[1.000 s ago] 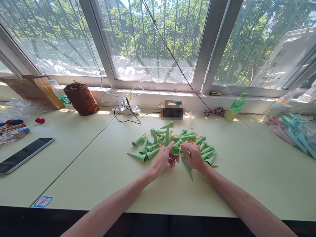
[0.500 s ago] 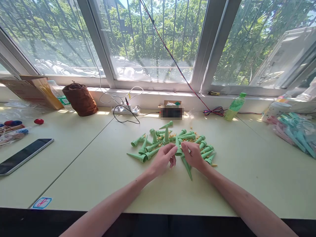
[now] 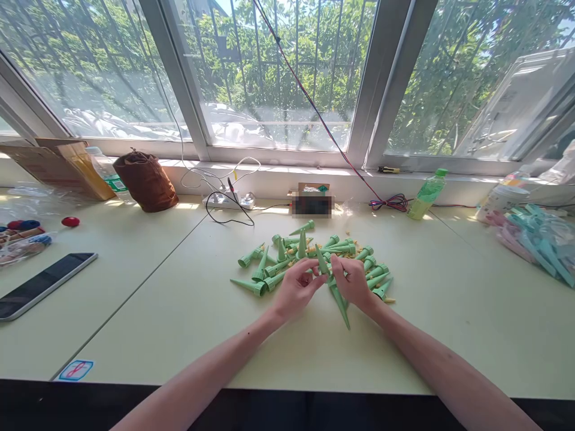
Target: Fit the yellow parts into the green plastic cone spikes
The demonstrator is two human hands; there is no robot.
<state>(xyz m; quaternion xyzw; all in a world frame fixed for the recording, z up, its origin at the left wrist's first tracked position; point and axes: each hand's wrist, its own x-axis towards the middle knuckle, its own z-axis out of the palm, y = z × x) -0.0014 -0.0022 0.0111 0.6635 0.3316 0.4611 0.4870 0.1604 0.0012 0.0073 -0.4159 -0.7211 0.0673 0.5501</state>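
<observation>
My left hand pinches a green plastic watering spike between thumb and fingers near its wide end. The spike points up and leans a little left. My right hand is closed right beside it, thumb against curled fingers; what it grips is hidden. Around both hands lies a loose pile of similar green spikes, with one spike pointing toward me below the hands. Another spike stands upright just behind my left hand. Small yellow pieces are scattered among the pile.
On the left are a phone, a red ball and a brown drawstring bag. A power strip with cables lies by the window. To the right are a green-capped bottle and a bag of coloured plastic parts.
The held spike has tipped from nearly upright to leaning left. My left hand's fingers have shifted around its base, the thumb now lower. My right hand has barely moved.
</observation>
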